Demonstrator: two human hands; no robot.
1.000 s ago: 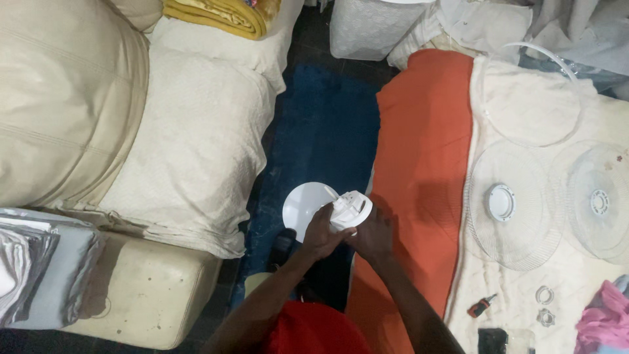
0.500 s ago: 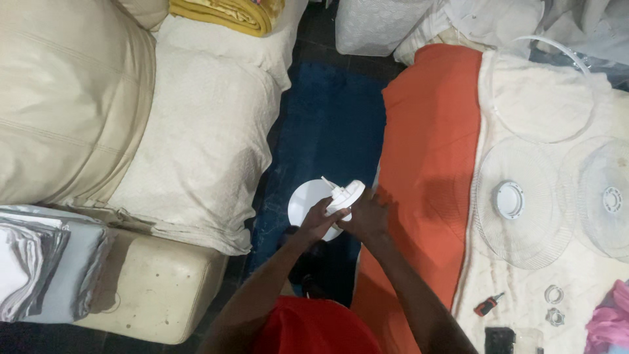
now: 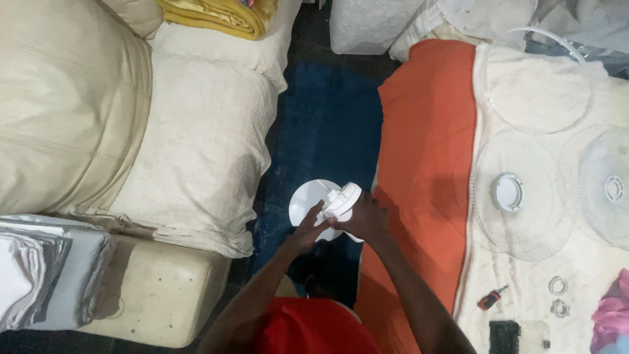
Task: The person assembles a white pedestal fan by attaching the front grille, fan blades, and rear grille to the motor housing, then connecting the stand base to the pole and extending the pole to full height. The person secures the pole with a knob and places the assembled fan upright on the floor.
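Note:
Both my hands hold a white fan motor housing (image 3: 341, 199) above the fan's round white base (image 3: 306, 199), which stands on a dark blue rug (image 3: 327, 131). My left hand (image 3: 305, 229) grips the housing from the lower left. My right hand (image 3: 367, 216) grips it from the right side. The housing is tilted, its flat round face turned up and to the left.
A cream sofa (image 3: 98, 118) lies to the left, with a yellow blanket (image 3: 223, 16) at the top. To the right, an orange cloth (image 3: 426, 164) and cream sheet carry two wire fan grills (image 3: 517, 196), a clear blade (image 3: 612, 190), a small screwdriver (image 3: 491, 298) and two plastic nuts (image 3: 557, 295).
The housing has tilted further over the base and my hands have shifted slightly round it. The view has drifted a little.

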